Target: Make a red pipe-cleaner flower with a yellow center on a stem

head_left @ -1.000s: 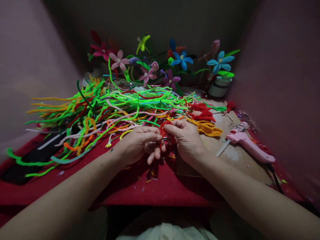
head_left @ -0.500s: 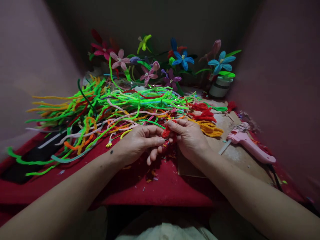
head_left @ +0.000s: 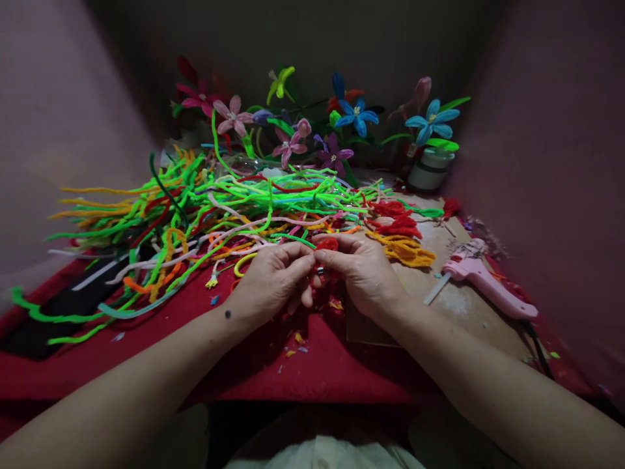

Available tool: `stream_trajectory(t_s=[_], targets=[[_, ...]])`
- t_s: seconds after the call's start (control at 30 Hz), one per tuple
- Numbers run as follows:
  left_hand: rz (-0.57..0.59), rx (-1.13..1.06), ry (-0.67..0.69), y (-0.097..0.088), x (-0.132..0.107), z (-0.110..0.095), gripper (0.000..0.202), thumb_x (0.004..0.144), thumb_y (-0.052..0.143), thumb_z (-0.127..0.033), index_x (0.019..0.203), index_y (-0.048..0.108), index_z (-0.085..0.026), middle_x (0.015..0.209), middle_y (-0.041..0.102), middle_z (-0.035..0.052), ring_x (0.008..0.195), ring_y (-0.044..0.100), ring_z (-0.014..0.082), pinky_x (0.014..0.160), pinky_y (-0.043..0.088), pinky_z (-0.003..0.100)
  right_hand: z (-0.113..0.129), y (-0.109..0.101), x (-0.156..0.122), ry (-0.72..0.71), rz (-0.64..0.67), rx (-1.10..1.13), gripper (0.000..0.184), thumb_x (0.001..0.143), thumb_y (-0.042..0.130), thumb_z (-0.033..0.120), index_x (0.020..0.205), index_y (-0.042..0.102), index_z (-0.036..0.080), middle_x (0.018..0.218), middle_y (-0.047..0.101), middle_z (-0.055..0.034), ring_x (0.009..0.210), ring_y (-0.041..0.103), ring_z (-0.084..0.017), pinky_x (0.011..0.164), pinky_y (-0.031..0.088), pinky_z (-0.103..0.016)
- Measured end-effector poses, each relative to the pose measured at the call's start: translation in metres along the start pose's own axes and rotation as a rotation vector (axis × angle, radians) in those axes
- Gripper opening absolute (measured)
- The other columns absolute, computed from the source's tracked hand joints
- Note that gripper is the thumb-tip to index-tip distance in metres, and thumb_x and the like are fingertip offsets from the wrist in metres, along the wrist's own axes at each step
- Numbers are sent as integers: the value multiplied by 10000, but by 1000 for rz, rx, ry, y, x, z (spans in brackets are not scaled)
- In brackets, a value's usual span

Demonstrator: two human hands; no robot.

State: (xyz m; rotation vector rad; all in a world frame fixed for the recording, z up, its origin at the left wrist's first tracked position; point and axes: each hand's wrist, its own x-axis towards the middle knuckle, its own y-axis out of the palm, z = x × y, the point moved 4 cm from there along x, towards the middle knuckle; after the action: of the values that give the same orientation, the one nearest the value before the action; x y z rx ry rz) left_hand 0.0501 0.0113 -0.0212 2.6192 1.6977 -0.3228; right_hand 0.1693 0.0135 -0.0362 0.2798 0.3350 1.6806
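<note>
Fingertips of both hands meet over the red cloth at the middle of the view. Between them is a small bent piece of red pipe cleaner [head_left: 327,244], partly covered by the fingers. My left hand [head_left: 276,277] pinches it from the left with thumb and forefinger, the other fingers curled below. From the right, my right hand [head_left: 364,267] grips the same piece, thumb against the left fingertips. Just beyond the hands lies a tangled heap of pipe cleaners [head_left: 273,198], mostly green, with orange, pink and red ones.
A pink glue gun [head_left: 488,280] rests on a cardboard sheet [head_left: 454,312] at right, near orange petal loops [head_left: 405,249] and red loops [head_left: 403,227]. Behind the heap stand several pipe-cleaner flowers [head_left: 359,117] and a jar [head_left: 432,169]. Small scraps [head_left: 295,348] dot the red cloth [head_left: 244,378].
Both hands have drawn closer together, their thumbs now meeting. The red piece has turned, and its upper part shows above the right thumb.
</note>
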Motion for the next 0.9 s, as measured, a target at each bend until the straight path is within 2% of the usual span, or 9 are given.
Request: stream_trajectory(t_s=[0.1, 0.2, 0.3, 0.4, 0.5, 0.57, 0.63, 0.73, 0.9], targets=[[-51, -23, 37, 0, 0, 0, 178, 847, 514, -304, 733, 505, -168, 460, 572, -54, 291, 420, 59, 291, 292, 147, 2, 3, -1, 2, 41, -45, 65, 681, 643, 195, 729, 647, 151, 542, 593, 29, 438, 512, -86, 444, 394, -217], [-21, -87, 45, 0, 2, 2, 170, 860, 495, -297, 749, 495, -168, 462, 570, -49, 307, 429, 64, 312, 307, 155, 2, 4, 0, 10, 81, -78, 59, 705, 624, 210, 708, 635, 151, 514, 578, 30, 436, 503, -82, 445, 379, -210], [17, -72, 39, 0, 3, 2, 190, 872, 488, -301, 750, 505, -157, 456, 562, -41, 322, 426, 54, 333, 312, 148, 2, 1, 3, -8, 67, -61, 122, 698, 656, 267, 751, 623, 163, 528, 583, 35, 453, 519, -91, 458, 385, -215], [-9, -70, 47, -3, 4, 1, 199, 881, 472, -299, 749, 505, -153, 467, 570, -31, 329, 429, 53, 341, 315, 148, 4, -4, 5, -47, 0, -103, 189, 690, 677, 333, 748, 628, 160, 603, 612, 22, 505, 534, -90, 488, 391, -220], [-72, -81, 58, -10, 7, 1, 173, 871, 485, -293, 772, 499, -153, 494, 591, -22, 327, 443, 59, 336, 318, 155, 8, -8, 5, -39, -68, -282, 163, 664, 695, 290, 627, 636, 142, 534, 562, 36, 459, 457, -62, 437, 327, -203], [-85, -70, 74, -15, 7, 0, 156, 868, 486, -278, 779, 494, -150, 500, 595, -19, 331, 460, 63, 350, 333, 160, 9, -6, 4, 9, -30, -326, 190, 655, 694, 268, 547, 602, 142, 453, 506, 51, 397, 400, -52, 394, 292, -203], [-54, -72, 86, -17, 7, -1, 120, 864, 483, -246, 792, 489, -150, 511, 602, -16, 348, 489, 70, 381, 364, 169, 8, -3, 4, 69, 24, -256, 216, 664, 685, 282, 538, 572, 148, 452, 531, 44, 369, 422, -58, 380, 323, -203], [-8, -53, 106, -18, 5, -4, 68, 847, 491, -208, 813, 483, -150, 553, 625, -4, 389, 537, 90, 417, 411, 192, 6, -1, 3, 112, 49, -75, 181, 666, 694, 287, 622, 589, 147, 568, 640, 6, 417, 527, -82, 420, 427, -210], [-88, 88, 153, -15, 4, -8, 55, 839, 489, -200, 811, 475, -155, 514, 602, -14, 387, 544, 112, 389, 422, 204, 4, 1, 2, 76, 21, 112, 192, 618, 741, 242, 694, 590, 151, 574, 669, -6, 468, 593, -106, 461, 497, -219]])
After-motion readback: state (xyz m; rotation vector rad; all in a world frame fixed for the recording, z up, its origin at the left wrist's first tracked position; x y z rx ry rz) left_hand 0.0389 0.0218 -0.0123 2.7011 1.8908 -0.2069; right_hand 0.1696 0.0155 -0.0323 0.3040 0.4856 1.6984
